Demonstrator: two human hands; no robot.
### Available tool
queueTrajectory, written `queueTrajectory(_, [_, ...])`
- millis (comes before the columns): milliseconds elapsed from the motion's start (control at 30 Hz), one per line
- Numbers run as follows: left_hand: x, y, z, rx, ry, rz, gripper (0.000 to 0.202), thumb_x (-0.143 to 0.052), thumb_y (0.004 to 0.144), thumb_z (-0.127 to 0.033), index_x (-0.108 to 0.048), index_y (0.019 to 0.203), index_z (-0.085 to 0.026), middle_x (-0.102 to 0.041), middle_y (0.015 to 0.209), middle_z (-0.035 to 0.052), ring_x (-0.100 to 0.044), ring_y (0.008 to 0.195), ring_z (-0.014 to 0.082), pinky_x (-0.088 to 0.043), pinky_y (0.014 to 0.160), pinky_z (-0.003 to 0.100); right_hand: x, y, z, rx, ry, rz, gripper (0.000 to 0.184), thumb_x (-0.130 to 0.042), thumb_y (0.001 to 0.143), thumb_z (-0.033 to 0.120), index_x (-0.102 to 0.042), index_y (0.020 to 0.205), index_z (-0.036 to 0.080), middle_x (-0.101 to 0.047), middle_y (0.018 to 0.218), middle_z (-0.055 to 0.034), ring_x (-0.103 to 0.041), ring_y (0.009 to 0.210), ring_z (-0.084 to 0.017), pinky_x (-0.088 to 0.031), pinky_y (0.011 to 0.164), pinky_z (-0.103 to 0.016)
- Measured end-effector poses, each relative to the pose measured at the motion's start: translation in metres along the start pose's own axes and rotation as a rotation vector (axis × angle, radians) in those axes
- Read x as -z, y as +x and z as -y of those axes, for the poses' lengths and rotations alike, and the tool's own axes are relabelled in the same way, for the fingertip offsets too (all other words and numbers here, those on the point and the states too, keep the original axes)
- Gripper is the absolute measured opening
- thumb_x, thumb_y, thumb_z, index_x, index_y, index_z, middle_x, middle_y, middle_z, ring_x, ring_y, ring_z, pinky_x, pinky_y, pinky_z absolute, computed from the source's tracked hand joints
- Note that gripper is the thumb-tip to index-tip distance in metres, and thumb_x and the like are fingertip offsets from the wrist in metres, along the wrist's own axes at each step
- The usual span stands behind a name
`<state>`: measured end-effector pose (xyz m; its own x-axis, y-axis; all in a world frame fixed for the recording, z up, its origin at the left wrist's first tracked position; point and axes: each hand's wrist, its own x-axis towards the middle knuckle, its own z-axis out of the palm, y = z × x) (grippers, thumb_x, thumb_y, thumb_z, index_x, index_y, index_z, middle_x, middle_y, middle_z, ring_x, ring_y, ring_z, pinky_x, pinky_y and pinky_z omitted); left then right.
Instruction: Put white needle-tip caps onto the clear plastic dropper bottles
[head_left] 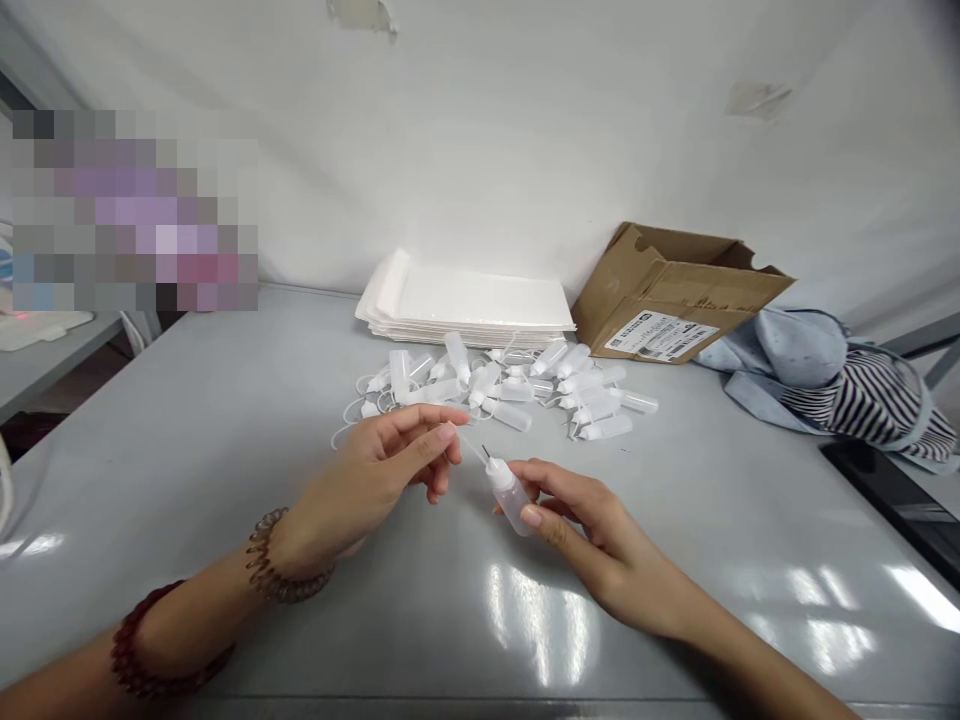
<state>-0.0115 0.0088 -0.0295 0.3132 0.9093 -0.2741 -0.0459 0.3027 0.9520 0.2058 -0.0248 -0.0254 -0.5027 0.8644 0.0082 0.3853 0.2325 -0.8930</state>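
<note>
The person's left wrist (289, 540) wears a coiled, spiral bracelet (262, 565) of translucent brown, like a telephone-cord hair tie. Farther up that forearm sits a dark red beaded bracelet (124, 655). The left hand (375, 480) and right hand (600, 545) are bare, with short nails.

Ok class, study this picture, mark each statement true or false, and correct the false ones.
1. The right hand holds a small translucent plastic bottle. True.
2. A coiled spiral bracelet sits just above the left hand. True.
3. The loose bottles lie inside the cardboard box. False: they lie in a pile on the grey table, in front of the box.
4. The cardboard box is taped shut. False: it stands open.
5. The striped cloth lies left of the box. False: it lies to the box's right.
</note>
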Motion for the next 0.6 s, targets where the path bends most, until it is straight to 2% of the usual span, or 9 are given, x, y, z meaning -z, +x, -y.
queueTrajectory(200, [0.0021,-0.0002,0.0027,-0.034,0.008,-0.009,0.015,-0.064,0.082,-0.032,-0.070,0.089,-0.021,-0.059,0.066,-0.0019,-0.052,0.059,0.0091,-0.045,0.061,0.022,0.0012,0.0016,0.0037,-0.056,0.120,0.069,0.029,-0.045,0.094,0.027,-0.055,0.121,0.023,-0.062,0.091,-0.0022,-0.055,0.078,-0.014,-0.044,0.065,-0.025])
queueTrajectory(367, [0.0018,-0.0002,0.0009,-0.055,-0.042,0.074,0.014,-0.064,0.083,-0.030,-0.074,0.088,-0.022,-0.062,0.071,-0.0003,-0.052,0.061,0.0092,-0.045,0.058,0.021,0.0008,0.0008,0.0040,-0.068,0.122,0.072,0.029,-0.045,0.094,0.027,-0.057,0.120,0.023,-0.063,0.091,-0.0019,-0.055,0.077,-0.014,-0.044,0.063,-0.024])
queueTrajectory(600, [0.0041,-0.0025,-0.0009,-0.109,0.059,0.155,0.013,-0.061,0.085,-0.026,-0.073,0.088,-0.023,-0.060,0.066,-0.0034,-0.051,0.057,0.0066,-0.044,0.059,0.018,-0.0014,-0.0011,0.0023,-0.010,0.065,0.037,0.029,-0.048,0.093,0.024,-0.056,0.120,0.028,-0.062,0.087,0.0016,-0.053,0.073,-0.011,-0.043,0.062,-0.021])
